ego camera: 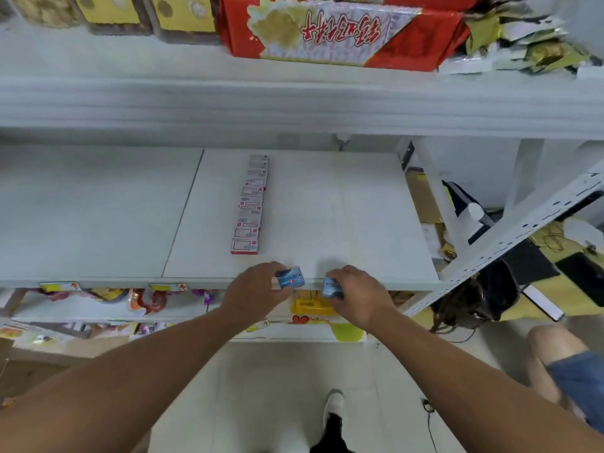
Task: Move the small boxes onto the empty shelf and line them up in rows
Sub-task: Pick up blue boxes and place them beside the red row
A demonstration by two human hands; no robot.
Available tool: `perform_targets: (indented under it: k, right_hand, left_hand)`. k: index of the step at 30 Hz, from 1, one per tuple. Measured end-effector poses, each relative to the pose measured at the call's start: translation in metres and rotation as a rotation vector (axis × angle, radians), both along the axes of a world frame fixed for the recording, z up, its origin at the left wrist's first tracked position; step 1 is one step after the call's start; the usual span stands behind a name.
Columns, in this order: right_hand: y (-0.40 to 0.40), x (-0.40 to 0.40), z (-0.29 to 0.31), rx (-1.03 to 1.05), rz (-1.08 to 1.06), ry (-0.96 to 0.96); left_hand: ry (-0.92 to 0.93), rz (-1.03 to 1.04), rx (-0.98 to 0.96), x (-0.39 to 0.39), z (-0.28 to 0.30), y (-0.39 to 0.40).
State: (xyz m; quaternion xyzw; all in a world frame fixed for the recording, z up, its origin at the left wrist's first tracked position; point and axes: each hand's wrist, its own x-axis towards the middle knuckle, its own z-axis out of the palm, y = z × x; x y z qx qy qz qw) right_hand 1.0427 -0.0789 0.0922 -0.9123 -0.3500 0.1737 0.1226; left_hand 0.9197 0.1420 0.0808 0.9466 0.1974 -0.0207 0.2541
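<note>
1. small boxes: we hold two blue ones, left hand (pixel 258 291) pinching one blue box (pixel 291 277), right hand (pixel 356 294) gripping the other blue box (pixel 332 287), both at the shelf (pixel 343 207) front edge.
2. red-white row (pixel 250 207) already runs front to back.
3. we judge these start a second row beside it, hence one per hand.
</note>
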Motion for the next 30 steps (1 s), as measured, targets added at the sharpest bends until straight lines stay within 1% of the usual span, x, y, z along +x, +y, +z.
perform_targets:
  k: [3,7,11,16,19,23,30]
  right_hand:
    - [0.002,0.031,-0.009,0.032,0.009,0.023]
    - [0.003,0.058,-0.019,0.046,0.033,0.063]
    - [0.006,0.068,-0.024,0.004,0.043,0.096]
    - [0.015,0.07,-0.029,-0.009,-0.014,0.087]
    - [0.026,0.067,-0.033,-0.016,-0.043,0.07]
    - [0.044,0.061,-0.031,-0.019,-0.032,0.036]
    - [0.091,0.061,-0.029,-0.087,0.043,-0.01]
  left_hand:
    - [-0.009,-0.019,0.141,0.038,0.014,0.01]
    - [-0.015,-0.007,0.189,0.089,0.022,0.018]
    - [0.028,-0.037,0.203,0.124,0.005,0.019]
    - [0.073,-0.062,0.27,0.151,-0.025,0.03]
    - [0.074,-0.081,0.274,0.151,-0.04,0.038]
    - [0.063,-0.072,0.259,0.136,-0.042,0.047]
    - [-0.023,0.072,0.06,0.084,-0.035,0.058]
